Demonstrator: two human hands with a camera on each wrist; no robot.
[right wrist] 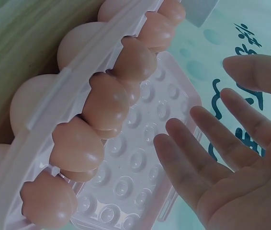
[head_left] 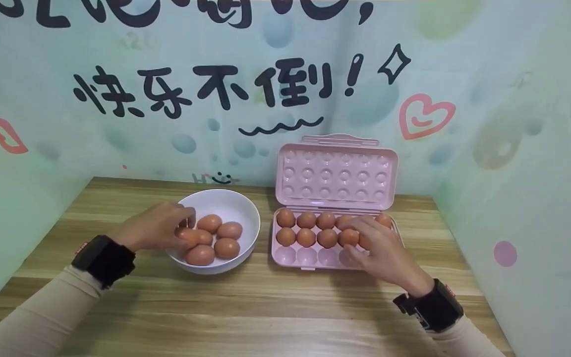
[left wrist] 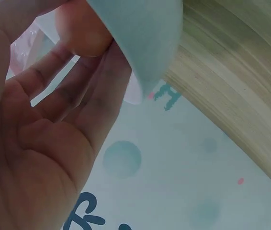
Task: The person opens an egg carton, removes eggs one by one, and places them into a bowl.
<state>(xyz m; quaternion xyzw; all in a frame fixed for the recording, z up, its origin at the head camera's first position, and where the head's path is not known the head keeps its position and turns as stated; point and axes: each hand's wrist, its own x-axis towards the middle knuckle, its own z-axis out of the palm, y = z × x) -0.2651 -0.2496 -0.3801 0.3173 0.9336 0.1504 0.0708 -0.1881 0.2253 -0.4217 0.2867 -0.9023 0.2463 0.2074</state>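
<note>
My left hand [head_left: 151, 228] reaches over the left rim of a white bowl [head_left: 249, 208] holding several brown eggs. In the left wrist view its thumb and fingers close round one egg [left wrist: 83, 29] beside the bowl's wall. My right hand [head_left: 382, 250] hovers over the right part of a pink egg carton [head_left: 336, 176], its lid raised. In the right wrist view that hand's fingers are spread with nothing between them. Brown eggs [head_left: 306, 237] sit in the carton's back and middle rows; the visible front cups [head_left: 307, 257] are bare. My right hand hides some cups at the right.
Bowl and carton stand side by side on a wood-grain table [head_left: 246, 312], with a narrow gap between them. A printed backdrop [head_left: 191, 148] rises behind the table and along both sides. The upright carton lid stands close to it.
</note>
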